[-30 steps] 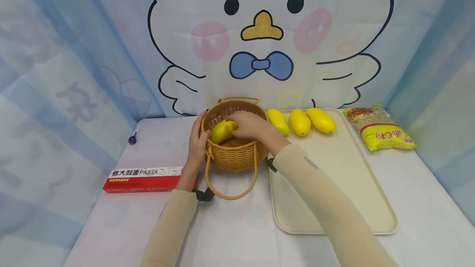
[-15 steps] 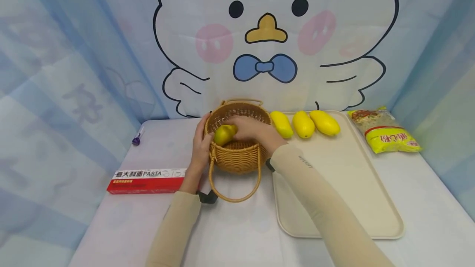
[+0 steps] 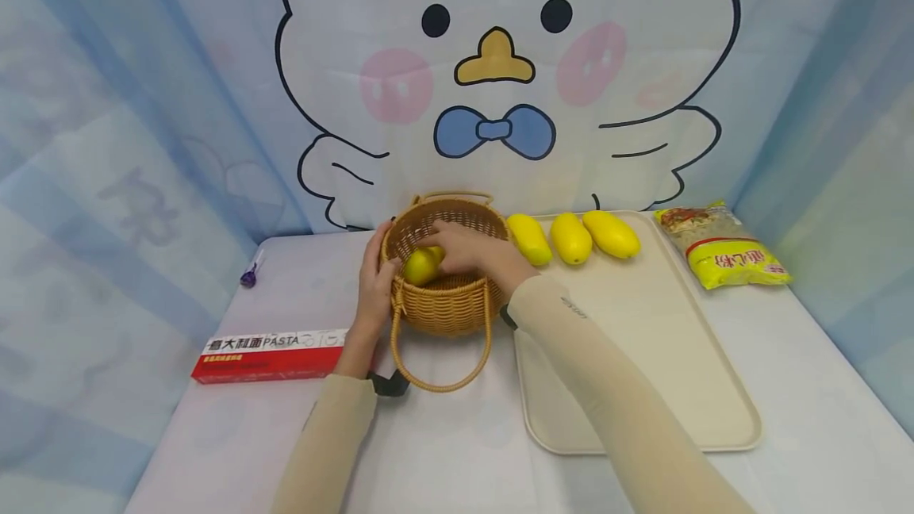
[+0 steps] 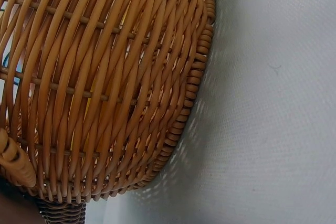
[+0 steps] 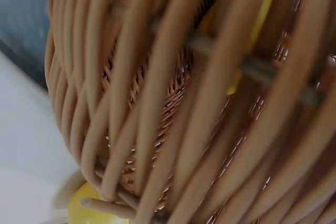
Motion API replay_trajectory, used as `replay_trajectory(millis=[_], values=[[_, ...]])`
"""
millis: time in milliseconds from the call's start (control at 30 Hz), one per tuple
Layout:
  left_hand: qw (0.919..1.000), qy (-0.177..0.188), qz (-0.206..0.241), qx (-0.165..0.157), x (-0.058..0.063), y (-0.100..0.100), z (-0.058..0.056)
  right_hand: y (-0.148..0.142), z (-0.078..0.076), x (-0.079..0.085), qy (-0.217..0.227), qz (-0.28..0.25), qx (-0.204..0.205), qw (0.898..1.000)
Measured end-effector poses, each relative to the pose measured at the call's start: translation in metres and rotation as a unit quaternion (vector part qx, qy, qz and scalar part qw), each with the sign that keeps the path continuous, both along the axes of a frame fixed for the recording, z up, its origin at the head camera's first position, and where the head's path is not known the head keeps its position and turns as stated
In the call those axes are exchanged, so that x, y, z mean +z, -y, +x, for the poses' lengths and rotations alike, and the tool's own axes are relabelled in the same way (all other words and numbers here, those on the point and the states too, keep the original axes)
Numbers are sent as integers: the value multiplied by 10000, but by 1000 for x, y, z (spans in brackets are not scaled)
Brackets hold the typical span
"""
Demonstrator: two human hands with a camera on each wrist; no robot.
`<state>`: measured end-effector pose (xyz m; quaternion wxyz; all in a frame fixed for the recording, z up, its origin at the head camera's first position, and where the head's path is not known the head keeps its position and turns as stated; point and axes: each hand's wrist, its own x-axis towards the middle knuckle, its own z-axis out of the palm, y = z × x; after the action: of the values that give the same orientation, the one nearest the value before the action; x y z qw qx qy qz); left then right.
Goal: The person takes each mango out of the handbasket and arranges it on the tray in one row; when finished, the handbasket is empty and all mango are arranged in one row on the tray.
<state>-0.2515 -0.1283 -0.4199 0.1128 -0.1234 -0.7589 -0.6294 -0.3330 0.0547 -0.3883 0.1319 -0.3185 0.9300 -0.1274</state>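
Note:
A woven wicker basket (image 3: 446, 314) stands tilted toward me at the middle back of the table, its handle loop hanging down in front. My left hand (image 3: 373, 292) holds its left rim, with the thumb at the edge and the fingers along the outer side. Inside lies a yellow mango (image 3: 421, 268), low against the left wall. My right hand (image 3: 473, 251) reaches in over the right rim and holds the mango's upper end, fingers above it. In both wrist views the weave of the basket (image 4: 105, 93) (image 5: 173, 103) hides most of what is inside; yellow shows through the gaps.
A beige tray (image 3: 643, 363) lies right of the basket, with three yellow mangoes (image 3: 571, 239) along its back edge. Beyond it sits a noodle bag (image 3: 721, 248). At left are a red and white pasta box (image 3: 267, 357) and a purple-wrapped lollipop (image 3: 248, 278). A printed curtain (image 3: 500, 173) closes the back.
The right hand has lowered the mango a little deeper into the basket, and its fingers now stretch farther over it. The left hand stays on the rim. The head view has shifted slightly.

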Motion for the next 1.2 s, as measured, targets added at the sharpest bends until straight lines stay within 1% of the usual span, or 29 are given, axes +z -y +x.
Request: replay_trajectory(millis=[167, 367, 567, 733, 900, 1000, 1100, 1200], values=[[10000, 14, -40, 32, -2, 1, 0, 0, 1, 0, 64, 197, -228, 9995], [10000, -24, -50, 34, -3, 1, 0, 0, 3, 0, 214, 460, -213, 9985], [10000, -15, -41, 21, -3, 1, 0, -2, 4, -1, 539, 424, -252, 9973], [10000, -23, -34, 12, -2, 1, 0, -3, 6, 1, 829, 413, -365, 9950], [10000, -42, 2, -9, -2, 1, -1, -4, 8, 1, 1017, 420, -518, 9926], [10000, -21, 7, -8, -2, 1, -1, -4, 7, 1, 980, 431, -528, 9929], [10000, -6, 7, 6, -2, 0, 0, -3, 5, 0, 768, 366, -393, 9956], [10000, -38, 7, -6, -2, 0, 0, -3, 2, 0, 530, 195, -292, 9980]])
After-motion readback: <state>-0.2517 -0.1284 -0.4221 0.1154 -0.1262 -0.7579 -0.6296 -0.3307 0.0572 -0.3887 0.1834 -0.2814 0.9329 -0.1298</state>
